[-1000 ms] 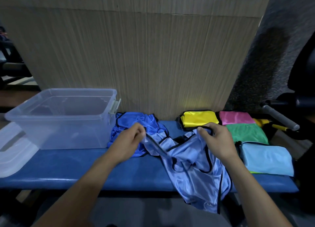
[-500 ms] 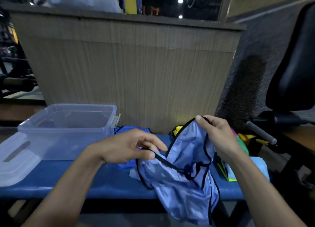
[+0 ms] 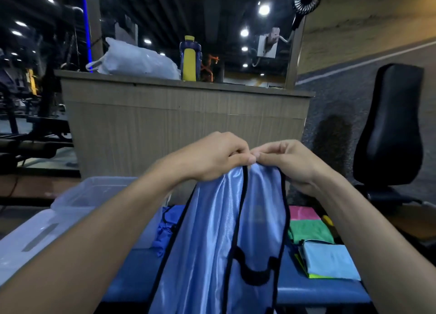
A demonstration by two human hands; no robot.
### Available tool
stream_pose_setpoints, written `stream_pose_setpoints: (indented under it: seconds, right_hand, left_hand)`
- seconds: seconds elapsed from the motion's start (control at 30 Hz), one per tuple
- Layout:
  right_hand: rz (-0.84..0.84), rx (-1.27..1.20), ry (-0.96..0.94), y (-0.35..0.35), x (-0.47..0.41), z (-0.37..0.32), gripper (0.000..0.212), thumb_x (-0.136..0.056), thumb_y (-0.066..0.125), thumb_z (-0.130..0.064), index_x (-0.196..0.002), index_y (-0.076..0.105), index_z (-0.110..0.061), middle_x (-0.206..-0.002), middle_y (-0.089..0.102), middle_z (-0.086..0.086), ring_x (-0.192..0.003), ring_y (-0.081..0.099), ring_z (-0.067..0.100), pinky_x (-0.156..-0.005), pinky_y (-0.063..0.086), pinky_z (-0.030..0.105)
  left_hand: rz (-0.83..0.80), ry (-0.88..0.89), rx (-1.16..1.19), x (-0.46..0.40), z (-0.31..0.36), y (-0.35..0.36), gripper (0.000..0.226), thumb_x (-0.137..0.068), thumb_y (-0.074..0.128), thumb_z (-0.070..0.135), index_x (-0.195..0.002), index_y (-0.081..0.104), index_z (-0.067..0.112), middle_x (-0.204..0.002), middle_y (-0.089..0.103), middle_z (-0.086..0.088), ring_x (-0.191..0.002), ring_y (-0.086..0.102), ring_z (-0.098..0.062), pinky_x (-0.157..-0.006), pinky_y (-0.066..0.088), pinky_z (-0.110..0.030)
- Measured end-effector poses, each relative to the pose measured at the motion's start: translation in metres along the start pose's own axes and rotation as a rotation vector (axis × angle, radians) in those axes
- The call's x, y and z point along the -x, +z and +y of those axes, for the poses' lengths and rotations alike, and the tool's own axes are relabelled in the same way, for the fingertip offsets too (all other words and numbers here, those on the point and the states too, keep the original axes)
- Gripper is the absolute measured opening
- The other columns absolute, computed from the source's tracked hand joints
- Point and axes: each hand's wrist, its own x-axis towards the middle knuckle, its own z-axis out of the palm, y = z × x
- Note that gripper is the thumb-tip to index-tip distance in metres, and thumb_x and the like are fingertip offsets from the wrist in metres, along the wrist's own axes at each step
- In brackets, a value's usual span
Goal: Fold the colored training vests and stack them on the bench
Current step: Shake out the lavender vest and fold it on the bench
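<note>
A: What have the hands got hold of?

B: Both are raised in front of the wooden counter (image 3: pixel 184 122), fingertips touching. The left hand (image 3: pixel 212 159) and the right hand (image 3: pixel 290 162) each pinch the top edge of a light blue vest (image 3: pixel 212 243) with black trim, fingers curled round the fabric.

A: And the vest itself?

B: It hangs straight down from the two hands, over the front edge of the blue bench (image 3: pixel 132 273), and runs out of the bottom of the view (so its lower hem can't be seen).

A: Any folded ones around?

B: On the right part of the bench, yes. A folded pale blue vest (image 3: pixel 330 261) lies nearest, resting on something lime-yellow at its lower edge. Just behind it is a folded green vest (image 3: pixel 309 231), and behind that a folded pink vest (image 3: pixel 302 213). Left of the hanging vest lies a crumpled darker blue vest (image 3: pixel 165 233), unfolded.

A: What else is there?

B: A clear plastic bin (image 3: pixel 99 195) stands at the left end of the bench, its lid (image 3: pixel 30 240) lying beside it. On the counter top sit a white bag (image 3: pixel 136 61) and a yellow and blue bottle (image 3: pixel 190 59). A black padded seat (image 3: pixel 389 125) stands off to the right
</note>
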Motion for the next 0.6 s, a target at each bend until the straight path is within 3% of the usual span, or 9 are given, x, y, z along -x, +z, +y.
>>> stream_pose_setpoints:
  seconds: [0.07,0.13,0.23,0.3,0.33,0.43,0.53,0.6]
  right_hand:
    - [-0.034,-0.043,0.039,0.001,0.002,-0.009,0.018,-0.094,0.065,-0.001,-0.109,0.076,-0.003,-0.107,0.075,0.021,-0.097,0.070,0.027,-0.088,0.056,0.033]
    - [-0.043,-0.075,0.040,0.003,0.005,-0.012,0.022,-0.094,0.065,0.000,-0.113,0.073,-0.008,-0.109,0.074,0.023,-0.097,0.067,0.032,-0.090,0.053,0.044]
    - [-0.004,0.015,-0.018,0.009,0.010,-0.010,0.014,-0.091,0.069,-0.007,-0.097,0.067,-0.020,-0.087,0.069,0.022,-0.080,0.056,0.029,-0.071,0.042,0.043]
    - [0.001,0.169,-0.072,0.012,0.012,-0.006,0.014,-0.091,0.073,-0.013,-0.090,0.061,-0.020,-0.070,0.065,0.011,-0.067,0.052,0.020,-0.066,0.038,0.033]
    - [0.012,0.275,-0.116,0.013,0.013,-0.005,0.016,-0.090,0.076,-0.017,-0.088,0.060,-0.018,-0.060,0.062,0.001,-0.057,0.050,0.013,-0.060,0.037,0.025]
    - [0.050,0.511,-0.212,0.018,0.014,-0.005,0.022,-0.089,0.078,-0.027,-0.084,0.061,-0.013,-0.046,0.051,-0.015,-0.039,0.037,0.002,-0.044,0.025,0.013]
    - [-0.023,0.394,-0.096,0.018,0.013,-0.004,0.011,-0.094,0.072,-0.019,-0.086,0.069,-0.012,-0.061,0.063,-0.016,-0.056,0.052,-0.002,-0.062,0.043,0.018]
    - [-0.098,0.278,0.022,0.017,0.013,-0.005,0.009,-0.097,0.067,-0.011,-0.090,0.072,-0.009,-0.079,0.071,0.000,-0.075,0.062,0.012,-0.076,0.050,0.033]
  left_hand:
    - [-0.064,0.026,0.175,0.003,0.001,-0.005,0.023,-0.103,0.054,0.038,-0.095,0.072,0.025,-0.079,0.068,0.006,-0.074,0.060,-0.007,-0.070,0.046,-0.027]
    - [-0.167,0.038,0.409,0.012,0.003,-0.012,0.018,-0.105,0.055,0.026,-0.110,0.071,0.018,-0.097,0.069,-0.007,-0.082,0.063,-0.005,-0.075,0.046,-0.015]
    - [-0.275,0.032,0.668,0.021,0.000,-0.015,0.021,-0.105,0.054,0.011,-0.124,0.064,0.010,-0.089,0.059,-0.014,-0.071,0.052,-0.004,-0.064,0.043,-0.013]
    - [-0.246,0.018,0.578,0.021,-0.006,-0.011,0.019,-0.103,0.058,0.014,-0.120,0.067,0.014,-0.087,0.066,-0.019,-0.080,0.058,-0.010,-0.077,0.051,-0.027]
    - [-0.207,0.012,0.451,0.020,-0.008,-0.008,0.016,-0.102,0.060,0.018,-0.114,0.070,0.019,-0.084,0.067,-0.017,-0.078,0.056,-0.012,-0.077,0.047,-0.031]
    - [-0.069,-0.044,0.196,0.020,-0.009,0.004,0.008,-0.096,0.068,0.028,-0.091,0.074,0.031,-0.066,0.067,0.010,-0.060,0.052,0.002,-0.066,0.041,-0.025]
    - [0.024,-0.072,0.184,0.019,-0.011,0.012,0.005,-0.092,0.073,0.032,-0.088,0.075,0.034,-0.078,0.073,0.021,-0.075,0.064,0.008,-0.073,0.050,-0.022]
    - [0.064,-0.059,0.242,0.019,-0.013,0.015,0.003,-0.091,0.074,0.031,-0.093,0.077,0.031,-0.088,0.075,0.016,-0.087,0.068,0.001,-0.084,0.055,-0.028]
